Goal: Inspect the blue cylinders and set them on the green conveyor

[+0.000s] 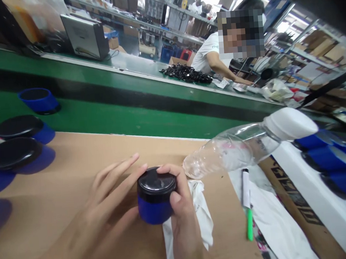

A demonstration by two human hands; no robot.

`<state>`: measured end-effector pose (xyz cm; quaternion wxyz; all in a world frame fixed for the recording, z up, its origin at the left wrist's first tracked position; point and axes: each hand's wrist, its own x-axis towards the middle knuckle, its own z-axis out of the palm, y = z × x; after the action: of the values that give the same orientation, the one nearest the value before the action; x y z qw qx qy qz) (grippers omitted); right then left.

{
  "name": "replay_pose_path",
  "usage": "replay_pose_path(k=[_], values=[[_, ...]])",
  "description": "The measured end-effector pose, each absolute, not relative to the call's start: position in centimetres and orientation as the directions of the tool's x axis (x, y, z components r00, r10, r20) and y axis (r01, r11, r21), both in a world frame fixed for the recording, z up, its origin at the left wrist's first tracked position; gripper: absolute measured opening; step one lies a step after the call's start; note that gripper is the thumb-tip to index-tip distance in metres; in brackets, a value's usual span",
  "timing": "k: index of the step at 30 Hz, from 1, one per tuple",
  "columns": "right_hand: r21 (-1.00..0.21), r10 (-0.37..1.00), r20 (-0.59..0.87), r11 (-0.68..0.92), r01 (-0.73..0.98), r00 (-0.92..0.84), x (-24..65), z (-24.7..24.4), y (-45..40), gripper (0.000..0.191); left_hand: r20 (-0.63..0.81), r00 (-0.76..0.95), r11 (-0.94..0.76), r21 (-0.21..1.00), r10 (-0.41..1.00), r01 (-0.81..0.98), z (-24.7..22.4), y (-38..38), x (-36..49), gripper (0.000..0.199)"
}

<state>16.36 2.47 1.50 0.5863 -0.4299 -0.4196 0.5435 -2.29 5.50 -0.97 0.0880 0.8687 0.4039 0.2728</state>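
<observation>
A small round blue device with a glossy black top (156, 195) is above the brown cardboard surface. My right hand (182, 203) grips it, with the index finger on the black top and the thumb against its side. My left hand (109, 201) has its fingers stretched out and spread, with fingertips at the device's left edge. A crumpled white cloth (203, 214) lies beside and partly under my right hand. Just beyond that hand is a clear plastic bottle (230, 151) with a white cap.
Several blue and black devices (14, 154) stand at the left; another (40, 101) is on the green belt (124, 117). A green and white marker (247, 207) lies at right, near a box (311, 198) of blue items. Across the belt, a person (212, 55) leans over black cables (185, 72).
</observation>
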Motion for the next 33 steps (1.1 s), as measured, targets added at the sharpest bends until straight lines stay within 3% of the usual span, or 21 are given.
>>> replay_pose_path(k=[6, 13, 19, 22, 29, 33], values=[[-0.984, 1.0, 0.011, 0.009, -0.176, -0.012, 16.8, 1.2, 3.1, 0.031, 0.349, 0.536, -0.639, 0.395, 0.769, 0.66, -1.1, 6.0, -2.6, 0.055], [-0.98, 1.0, -0.023, -0.025, -0.2, -0.013, 16.6, 0.8, 3.2, 0.029, 0.349, 0.409, -0.536, 0.471, 0.843, 0.701, -0.7, 5.7, -1.2, 0.064], [-0.947, 0.999, -0.027, -0.032, -0.32, -0.02, 17.0, 0.1, 3.8, 0.032, 0.355, 0.397, -0.53, 0.494, 0.847, 0.689, -0.7, 5.7, -1.0, 0.066], [-0.908, 0.998, -0.042, -0.059, -0.414, -0.051, 17.1, 0.0, 4.1, 0.034, 0.366, 0.378, -0.524, 0.52, 0.85, 0.674, -0.7, 5.5, -0.9, 0.057], [-0.713, 0.968, -0.084, -0.225, -0.664, -0.237, 16.5, 1.1, 4.4, 0.052, 0.514, 0.385, -0.638, 0.537, 0.766, 0.552, 0.6, 4.4, -0.7, 0.042], [-0.64, 0.937, -0.087, -0.313, -0.702, -0.338, 16.1, 1.3, 4.3, 0.059, 0.474, 0.386, -0.611, 0.63, 0.791, 0.479, 1.0, 4.0, -0.9, 0.045]])
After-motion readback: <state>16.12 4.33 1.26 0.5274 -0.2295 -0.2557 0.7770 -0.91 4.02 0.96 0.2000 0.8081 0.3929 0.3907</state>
